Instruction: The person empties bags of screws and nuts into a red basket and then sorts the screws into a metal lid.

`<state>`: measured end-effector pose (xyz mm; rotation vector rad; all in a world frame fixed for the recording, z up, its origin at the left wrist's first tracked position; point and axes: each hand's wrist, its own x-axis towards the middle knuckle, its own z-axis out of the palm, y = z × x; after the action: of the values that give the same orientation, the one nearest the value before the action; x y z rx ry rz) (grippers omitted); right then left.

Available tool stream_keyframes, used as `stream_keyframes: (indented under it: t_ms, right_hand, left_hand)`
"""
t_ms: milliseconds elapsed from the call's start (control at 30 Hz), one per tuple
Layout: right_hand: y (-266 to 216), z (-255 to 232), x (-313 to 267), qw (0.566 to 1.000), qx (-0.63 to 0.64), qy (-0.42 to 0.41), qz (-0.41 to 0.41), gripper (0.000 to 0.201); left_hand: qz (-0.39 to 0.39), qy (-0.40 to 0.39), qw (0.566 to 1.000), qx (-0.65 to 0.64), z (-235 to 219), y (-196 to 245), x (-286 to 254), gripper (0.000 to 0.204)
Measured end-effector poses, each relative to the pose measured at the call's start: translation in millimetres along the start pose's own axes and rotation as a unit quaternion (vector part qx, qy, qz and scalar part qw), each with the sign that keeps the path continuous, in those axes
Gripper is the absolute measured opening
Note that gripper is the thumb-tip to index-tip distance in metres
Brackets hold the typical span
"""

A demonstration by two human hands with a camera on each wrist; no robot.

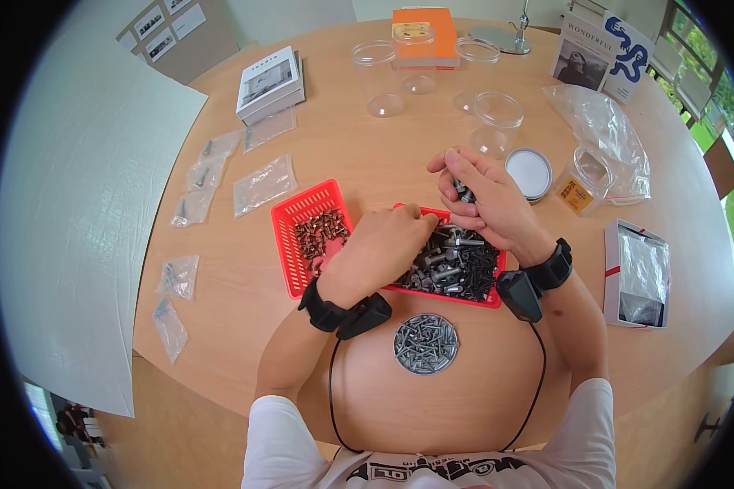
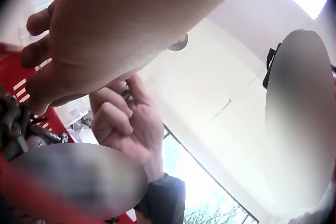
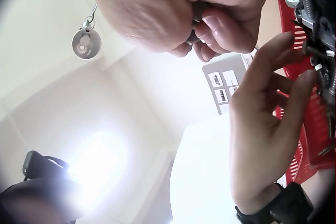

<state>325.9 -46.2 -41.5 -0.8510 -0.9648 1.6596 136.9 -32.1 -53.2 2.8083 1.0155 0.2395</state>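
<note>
My right hand point(image 1: 497, 196) is raised over the far right side of a red basket point(image 1: 479, 302), its fingers curled round several metal bolts point(image 1: 465, 194). In the right wrist view, dark metal shows between those curled fingers point(image 3: 212, 32). My left hand point(image 1: 383, 248) reaches over the left end of the same basket, fingertips bent down to the heap of silver and black bolts point(image 1: 453, 269). Seen from the right wrist, the left thumb and forefinger stand apart at the edge of the heap. Part of the heap is hidden under the left hand.
Left of it stands a second red basket point(image 1: 281, 236) of copper-coloured screws point(image 1: 322, 232). A round dish of silver screws point(image 1: 426, 344) sits near my body. Clear jars point(image 1: 379, 81), a white lid point(image 1: 528, 174), small plastic bags point(image 1: 265, 186) and an open box point(image 1: 644, 273) surround the work.
</note>
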Motion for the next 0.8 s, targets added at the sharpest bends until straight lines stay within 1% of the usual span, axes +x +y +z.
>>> stream_keyframes:
  t_ms: [133,233,333,433,533,633,733,800]
  right_hand:
    - [0,-2,1,1.000,-0.015,0.003,-0.007,0.029]
    - [1,-3,2,1.000,0.003,0.010,-0.012,0.027]
    - [1,-6,3,0.998,0.061,0.002,0.001,0.025]
    - [5,-14,6,0.993,0.118,-0.006,-0.012,0.026]
    - [6,-17,8,0.989,0.150,0.008,-0.012,0.025]
    - [9,-19,10,0.987,0.159,0.009,-0.005,0.025]
    - [9,-17,9,0.986,0.167,0.006,0.002,0.025]
    - [10,-18,10,0.986,0.168,0.007,0.004,0.025]
  left_hand:
    - [-0.028,-0.029,0.999,0.016,1,3,4,0.024]
    - [-0.040,-0.032,0.999,0.013,-4,7,2,0.026]
    - [-0.032,-0.020,0.999,-0.016,-5,8,2,0.027]
    - [-0.023,-0.024,0.998,-0.052,-7,5,2,0.030]
    - [-0.001,-0.014,0.997,-0.070,-8,7,0,0.028]
    - [-0.004,0.001,0.996,-0.089,-7,6,-2,0.025]
    - [0.005,-0.052,0.995,-0.087,-4,3,-1,0.023]
    - [-0.004,-0.056,0.994,-0.093,-5,3,-1,0.022]
